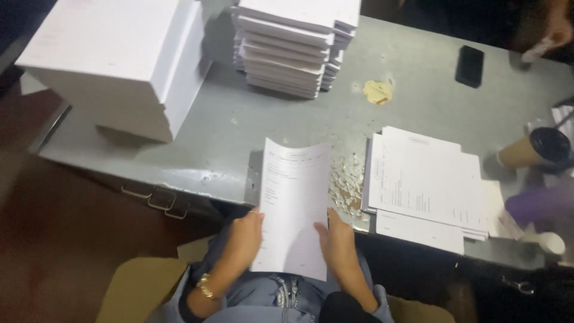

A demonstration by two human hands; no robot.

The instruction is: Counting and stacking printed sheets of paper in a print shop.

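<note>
Paper is what you hold: one white printed sheet [296, 206], slightly curled, gripped at its lower edges by your left hand [244, 238] and right hand [336, 239], fingers closed on it, over the near edge of the grey metal counter [239, 125]. Its print is too blurred to make out. You have one loose pile of printed white sheets [426, 185] to its right, two stacks of white paper [119, 60] behind, the left one cut off by the frame, and one black phone [470, 66].
</note>
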